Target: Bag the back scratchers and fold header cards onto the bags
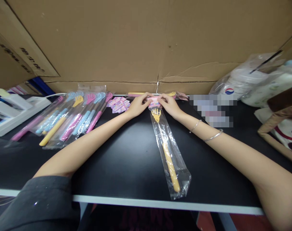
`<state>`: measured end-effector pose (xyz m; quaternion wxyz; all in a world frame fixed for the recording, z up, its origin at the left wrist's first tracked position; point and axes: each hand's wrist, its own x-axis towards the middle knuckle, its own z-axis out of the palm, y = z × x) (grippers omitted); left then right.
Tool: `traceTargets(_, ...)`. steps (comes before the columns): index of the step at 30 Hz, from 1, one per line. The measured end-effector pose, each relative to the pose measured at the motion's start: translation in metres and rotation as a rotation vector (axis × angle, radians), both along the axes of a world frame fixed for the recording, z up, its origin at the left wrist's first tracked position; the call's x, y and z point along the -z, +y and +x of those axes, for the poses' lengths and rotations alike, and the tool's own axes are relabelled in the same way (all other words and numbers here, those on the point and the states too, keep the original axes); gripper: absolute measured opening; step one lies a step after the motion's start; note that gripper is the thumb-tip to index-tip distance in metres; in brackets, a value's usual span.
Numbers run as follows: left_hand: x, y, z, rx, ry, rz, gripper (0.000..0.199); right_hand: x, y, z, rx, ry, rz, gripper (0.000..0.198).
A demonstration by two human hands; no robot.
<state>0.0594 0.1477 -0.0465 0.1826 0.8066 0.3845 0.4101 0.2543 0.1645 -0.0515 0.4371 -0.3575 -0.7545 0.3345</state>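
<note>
Both hands meet at a small pink printed card at the top of a clear plastic bag. My left hand pinches the card's left end, and my right hand pinches its right end. Inside the bag lies a yellow back scratcher, claw toward the card and handle toward the table's front edge. Left of my left hand is a loose pile of similar pink and purple cards. Behind my hands, partly hidden, another bagged yellow back scratcher lies along the cardboard.
Several bagged pink, blue and yellow back scratchers lie on the black table at left, beside a white power strip. A bagged cup and a cloth bag stand at right. Cardboard walls the back.
</note>
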Motion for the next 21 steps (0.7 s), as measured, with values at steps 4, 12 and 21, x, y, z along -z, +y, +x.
traceTargets(4, 0.003, 0.0018, -0.0002, -0.005, -0.011, 0.007, 0.021, -0.0002, -0.0001, 0.0004, 0.014, -0.008, 0.024, 0.031)
traceTargets(12, 0.0048, 0.0038, -0.0007, 0.031, -0.033, -0.022, 0.018, -0.0019, -0.001, 0.0004, 0.059, 0.031, 0.054, 0.035)
traceTargets(21, 0.0018, 0.0021, 0.0003, 0.036, -0.066, -0.085, 0.008, 0.0016, 0.0008, 0.0031, 0.134, 0.136, 0.041, 0.033)
